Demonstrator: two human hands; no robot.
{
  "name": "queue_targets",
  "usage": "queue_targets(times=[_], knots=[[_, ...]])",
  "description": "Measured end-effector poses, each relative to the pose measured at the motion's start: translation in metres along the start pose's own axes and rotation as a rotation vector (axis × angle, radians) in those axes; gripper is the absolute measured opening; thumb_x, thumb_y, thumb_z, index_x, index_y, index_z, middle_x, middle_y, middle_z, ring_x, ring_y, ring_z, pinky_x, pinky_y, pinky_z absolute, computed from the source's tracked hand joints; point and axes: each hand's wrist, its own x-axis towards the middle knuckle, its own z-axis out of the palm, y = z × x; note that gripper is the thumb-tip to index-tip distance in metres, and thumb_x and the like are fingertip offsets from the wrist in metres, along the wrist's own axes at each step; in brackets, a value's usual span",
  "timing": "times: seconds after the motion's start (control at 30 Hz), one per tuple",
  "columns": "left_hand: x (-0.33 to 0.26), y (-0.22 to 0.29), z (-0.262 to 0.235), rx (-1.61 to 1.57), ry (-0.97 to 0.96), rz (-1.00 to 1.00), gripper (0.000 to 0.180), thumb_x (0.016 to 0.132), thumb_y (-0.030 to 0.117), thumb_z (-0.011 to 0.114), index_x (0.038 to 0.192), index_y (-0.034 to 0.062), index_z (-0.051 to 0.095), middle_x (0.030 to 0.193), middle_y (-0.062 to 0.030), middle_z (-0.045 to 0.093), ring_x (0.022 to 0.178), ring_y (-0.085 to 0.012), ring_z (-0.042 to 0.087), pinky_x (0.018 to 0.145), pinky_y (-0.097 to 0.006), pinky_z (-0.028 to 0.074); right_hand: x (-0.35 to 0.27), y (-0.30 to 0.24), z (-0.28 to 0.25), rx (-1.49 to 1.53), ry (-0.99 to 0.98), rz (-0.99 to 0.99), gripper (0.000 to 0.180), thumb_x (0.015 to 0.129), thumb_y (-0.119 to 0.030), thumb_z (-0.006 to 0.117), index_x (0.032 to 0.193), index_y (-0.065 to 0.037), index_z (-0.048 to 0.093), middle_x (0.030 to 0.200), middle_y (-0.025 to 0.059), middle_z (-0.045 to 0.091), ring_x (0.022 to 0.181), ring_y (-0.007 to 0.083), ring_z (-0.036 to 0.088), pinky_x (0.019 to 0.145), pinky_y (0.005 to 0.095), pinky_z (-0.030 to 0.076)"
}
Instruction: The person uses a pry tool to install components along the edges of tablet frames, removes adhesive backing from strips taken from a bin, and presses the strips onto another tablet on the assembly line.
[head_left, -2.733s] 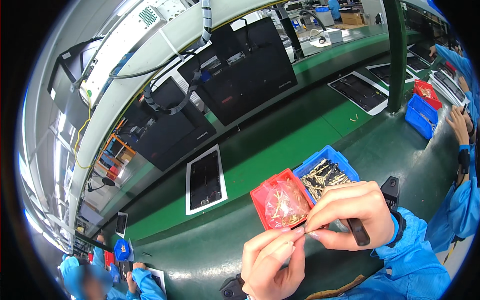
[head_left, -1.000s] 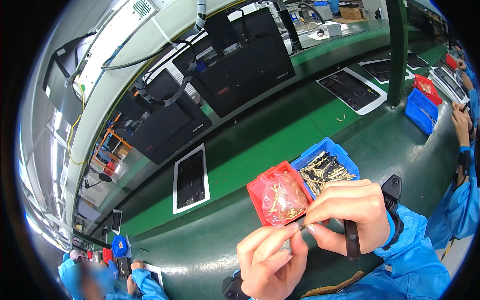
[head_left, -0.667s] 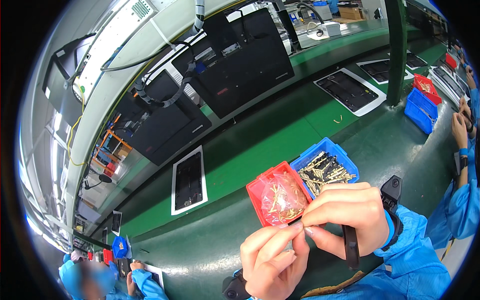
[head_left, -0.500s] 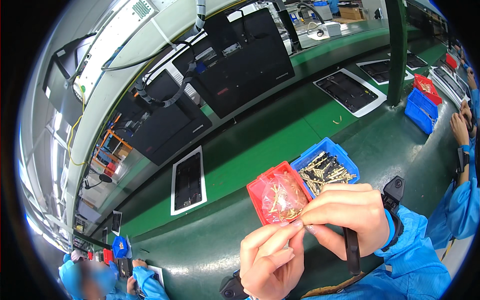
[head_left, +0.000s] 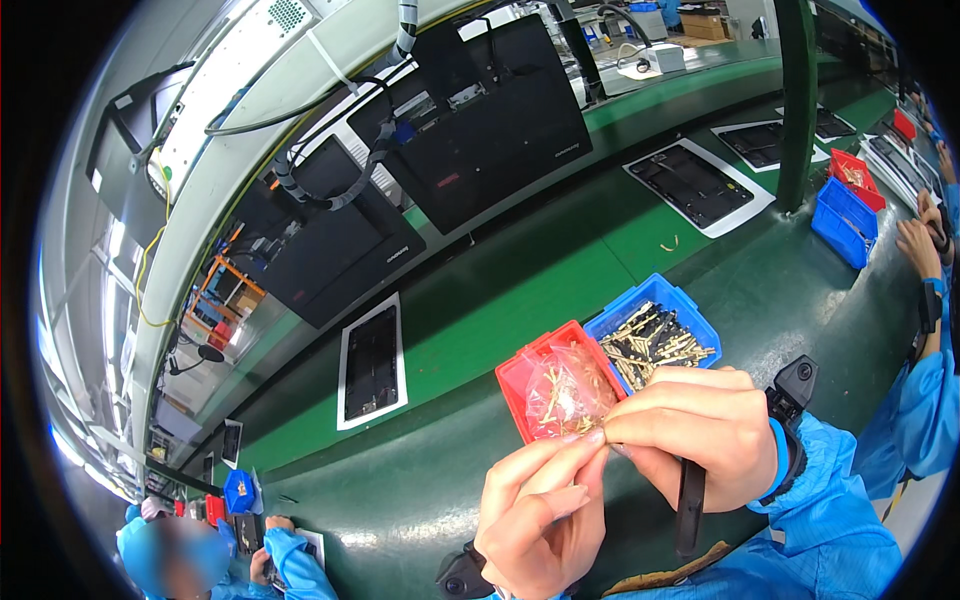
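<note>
My left hand (head_left: 545, 515) and my right hand (head_left: 705, 430) meet at the fingertips, pinched around something too small to make out. Under the right palm hangs a dark, flat, bar-shaped tool (head_left: 690, 510); whether the curled fingers grip it is hidden. Just beyond the fingertips stands a red bin (head_left: 513, 385), and in it lies a clear plastic bag (head_left: 565, 395) of small brass-coloured pieces. Against its right side is a blue bin (head_left: 690, 305) full of thin brass and black parts, partly covered by my right hand.
Black panels on white sheets lie along the green belt, one at left (head_left: 370, 365) and one at right (head_left: 695, 190). A green post (head_left: 795, 110) rises at the right. Co-workers sit on both sides, with another blue bin (head_left: 845, 225) by the right one. Dark monitors (head_left: 500, 130) stand behind.
My fingertips stay together in nearly the same place. The dark bar under my right palm has swung slightly left and down. The panel at left on the belt has shifted slightly left.
</note>
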Motion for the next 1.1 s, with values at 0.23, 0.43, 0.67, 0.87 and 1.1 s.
queue_targets(times=[0.23,0.43,0.67,0.87,1.1], knots=[[-0.001,0.001,-0.005,-0.056,0.009,-0.040,0.042,0.069,-0.012,0.077,0.087,0.0044,0.043,0.089,-0.0176,0.071,0.081,-0.0248,0.066,0.069,-0.029,0.054,0.002,-0.004,0.001,0.011,-0.008,-0.005,0.024,0.063,0.009,0.070,0.086,0.004,0.067,0.078,0.0129,0.066,0.062,0.0262,0.064,0.055,0.0323,0.051],[0.000,0.005,-0.003,-0.027,0.025,-0.084,0.043,0.069,-0.013,0.076,0.087,0.0044,0.041,0.090,-0.0172,0.070,0.081,-0.0241,0.065,0.070,-0.028,0.053,0.000,-0.004,0.002,0.031,-0.007,0.005,0.024,0.063,0.010,0.069,0.086,0.004,0.067,0.076,0.0128,0.066,0.061,0.0256,0.064,0.054,0.0322,0.051],[-0.001,-0.001,-0.006,0.071,0.066,0.073,0.043,0.072,-0.013,0.073,0.092,0.0050,0.040,0.089,-0.0181,0.069,0.083,-0.0269,0.065,0.071,-0.031,0.054,0.002,-0.007,-0.002,0.075,-0.004,0.055,0.015,0.069,0.002,0.070,0.083,0.000,0.066,0.073,0.0103,0.065,0.062,0.0247,0.064,0.056,0.0313,0.051],[-0.004,0.004,0.005,0.098,0.221,-0.069,0.044,0.073,-0.013,0.072,0.099,0.0057,0.042,0.092,-0.0165,0.068,0.083,-0.0274,0.064,0.072,-0.034,0.054,0.001,-0.005,-0.005,0.050,-0.042,0.084,0.016,0.068,-0.001,0.073,0.083,0.000,0.068,0.075,0.0110,0.067,0.063,0.0238,0.066,0.056,0.0304,0.053],[-0.007,-0.001,0.003,-0.042,0.057,0.005,0.042,0.074,-0.014,0.071,0.098,0.0038,0.043,0.090,-0.0185,0.068,0.086,-0.0281,0.064,0.074,-0.033,0.053,0.001,-0.001,-0.006,0.024,-0.029,0.026,0.019,0.066,0.001,0.073,0.084,0.001,0.068,0.075,0.0117,0.067,0.064,0.0249,0.067,0.056,0.0308,0.053]])
